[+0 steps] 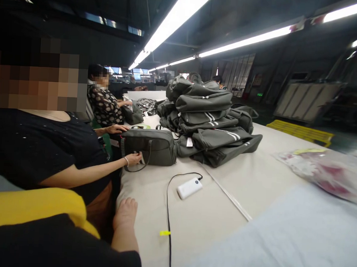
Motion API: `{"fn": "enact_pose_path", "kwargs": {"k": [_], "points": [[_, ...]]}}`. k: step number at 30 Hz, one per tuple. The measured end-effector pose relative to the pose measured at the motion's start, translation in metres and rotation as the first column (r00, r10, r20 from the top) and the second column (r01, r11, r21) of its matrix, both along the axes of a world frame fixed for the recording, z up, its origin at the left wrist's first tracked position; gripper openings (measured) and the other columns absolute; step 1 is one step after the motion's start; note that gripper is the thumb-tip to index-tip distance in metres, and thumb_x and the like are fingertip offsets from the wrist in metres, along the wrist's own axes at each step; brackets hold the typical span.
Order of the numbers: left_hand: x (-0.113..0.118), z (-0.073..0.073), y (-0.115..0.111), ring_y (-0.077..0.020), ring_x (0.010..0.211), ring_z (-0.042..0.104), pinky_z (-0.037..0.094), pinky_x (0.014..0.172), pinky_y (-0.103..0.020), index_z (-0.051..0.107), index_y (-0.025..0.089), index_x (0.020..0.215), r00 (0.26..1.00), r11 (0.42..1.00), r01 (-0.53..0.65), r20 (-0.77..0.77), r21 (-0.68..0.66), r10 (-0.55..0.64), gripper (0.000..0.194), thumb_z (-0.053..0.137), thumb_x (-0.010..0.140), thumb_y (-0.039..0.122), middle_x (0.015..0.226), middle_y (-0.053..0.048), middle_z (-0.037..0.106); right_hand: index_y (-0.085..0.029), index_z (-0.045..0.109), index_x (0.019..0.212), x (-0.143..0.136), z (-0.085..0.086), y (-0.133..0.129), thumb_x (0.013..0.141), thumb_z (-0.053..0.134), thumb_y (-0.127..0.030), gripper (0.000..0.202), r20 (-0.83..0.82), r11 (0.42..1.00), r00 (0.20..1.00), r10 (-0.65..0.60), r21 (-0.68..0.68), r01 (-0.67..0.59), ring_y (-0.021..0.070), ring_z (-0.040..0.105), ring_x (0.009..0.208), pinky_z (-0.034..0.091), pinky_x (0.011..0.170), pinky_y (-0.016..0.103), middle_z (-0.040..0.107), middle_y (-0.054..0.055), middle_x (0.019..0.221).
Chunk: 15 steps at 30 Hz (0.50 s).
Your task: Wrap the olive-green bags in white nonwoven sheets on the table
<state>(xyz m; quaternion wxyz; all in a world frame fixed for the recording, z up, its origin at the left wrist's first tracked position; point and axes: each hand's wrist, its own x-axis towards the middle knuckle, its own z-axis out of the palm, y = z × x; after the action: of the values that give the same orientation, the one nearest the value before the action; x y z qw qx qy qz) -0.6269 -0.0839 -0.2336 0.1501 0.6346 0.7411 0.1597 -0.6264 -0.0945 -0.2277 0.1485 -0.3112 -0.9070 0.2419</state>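
My left hand [125, 213] rests on the near left edge of the pale table [151, 203], its short-looking fingers laid on the surface with nothing in them. A black sleeve covers that arm above the forearm. My right hand is out of view. Beyond my left hand, a dark grey bag [162, 146] stands upright, touched by both hands of a person in black [84, 152]. To the right of my left hand lies a white power bank [189, 188] with a black cable [168, 204] plugged in.
Dark bags with white stripes form a tall pile [209, 119] mid-table. A pale sheet [280, 238] and a plastic-wrapped bundle [326, 171] lie at the right. Another person [105, 105] handles a dark bag at the far left. A yellow rack [300, 132] stands beyond the table.
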Motion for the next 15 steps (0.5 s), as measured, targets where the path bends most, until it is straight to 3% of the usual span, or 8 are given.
{"fn": "enact_pose_path", "kwargs": {"k": [2, 5, 8, 11, 13, 15], "points": [[-0.012, -0.014, -0.011, -0.0070, 0.059, 0.043, 0.026, 0.055, -0.029, 0.058, 0.014, 0.107, 0.998, 0.997, -0.063, -0.017, 0.038, 0.064, 0.056, 0.007, 0.102, 0.037, 0.080, -0.002, 0.046, -0.023, 0.071, 0.090, -0.020, -0.001, -0.016, 0.057, 0.046, -0.054, 0.052, 0.008, 1.000, 1.000, 0.011, 0.021, -0.011, 0.0298, 0.055, 0.096, 0.004, 0.063, 0.042, 0.038, 0.012, 0.062], [-0.024, -0.037, -0.015, -0.0056, 0.052, 0.029, 0.008, 0.058, -0.034, 0.061, 0.015, 0.098, 0.993, 0.990, -0.114, -0.027, 0.080, 0.116, 0.085, -0.023, 0.092, 0.027, 0.072, 0.004, 0.025, -0.026, 0.071, 0.092, -0.006, -0.011, -0.009, 0.063, 0.045, -0.045, 0.043, -0.089, 0.994, 0.994, 0.056, 0.103, -0.047, 0.0262, 0.056, 0.096, 0.006, 0.064, 0.044, 0.042, 0.014, 0.064], [-0.035, -0.050, -0.016, -0.0035, 0.051, 0.020, 0.003, 0.059, -0.038, 0.062, 0.013, 0.090, 0.992, 0.988, -0.125, -0.024, 0.090, 0.127, 0.090, -0.027, 0.089, 0.029, 0.074, 0.008, 0.014, -0.027, 0.070, 0.092, 0.015, -0.014, 0.007, 0.066, 0.044, -0.038, 0.039, -0.179, 0.968, 0.976, 0.126, 0.235, -0.081, 0.0243, 0.057, 0.095, 0.010, 0.067, 0.046, 0.047, 0.016, 0.067], [-0.041, -0.052, -0.016, -0.0030, 0.052, 0.017, 0.003, 0.059, -0.038, 0.061, 0.012, 0.088, 0.994, 0.992, -0.105, -0.010, 0.074, 0.106, 0.094, -0.033, 0.085, 0.024, 0.074, 0.009, 0.012, -0.027, 0.070, 0.090, 0.019, -0.011, 0.012, 0.064, 0.044, -0.038, 0.038, -0.201, 0.952, 0.969, 0.146, 0.295, -0.082, 0.0246, 0.057, 0.092, 0.012, 0.068, 0.046, 0.048, 0.017, 0.067], [-0.033, -0.055, -0.006, -0.0032, 0.051, 0.019, 0.003, 0.059, -0.037, 0.060, 0.012, 0.088, 0.999, 0.998, -0.054, 0.008, 0.042, 0.053, 0.094, -0.033, 0.085, 0.022, 0.073, 0.008, 0.015, -0.028, 0.070, 0.091, 0.014, -0.010, 0.009, 0.063, 0.044, -0.037, 0.039, -0.202, 0.958, 0.968, 0.149, 0.271, -0.091, 0.0239, 0.057, 0.090, 0.012, 0.068, 0.046, 0.048, 0.017, 0.068], [-0.011, -0.065, 0.021, -0.0040, 0.050, 0.026, 0.005, 0.058, -0.035, 0.061, 0.012, 0.088, 0.999, 0.999, 0.033, 0.032, -0.006, -0.032, 0.090, -0.028, 0.089, 0.024, 0.070, 0.006, 0.024, -0.028, 0.070, 0.089, 0.004, -0.009, 0.003, 0.061, 0.046, -0.038, 0.039, -0.201, 0.978, 0.973, 0.115, 0.194, -0.076, 0.0245, 0.057, 0.089, 0.012, 0.067, 0.045, 0.047, 0.016, 0.067]]}}
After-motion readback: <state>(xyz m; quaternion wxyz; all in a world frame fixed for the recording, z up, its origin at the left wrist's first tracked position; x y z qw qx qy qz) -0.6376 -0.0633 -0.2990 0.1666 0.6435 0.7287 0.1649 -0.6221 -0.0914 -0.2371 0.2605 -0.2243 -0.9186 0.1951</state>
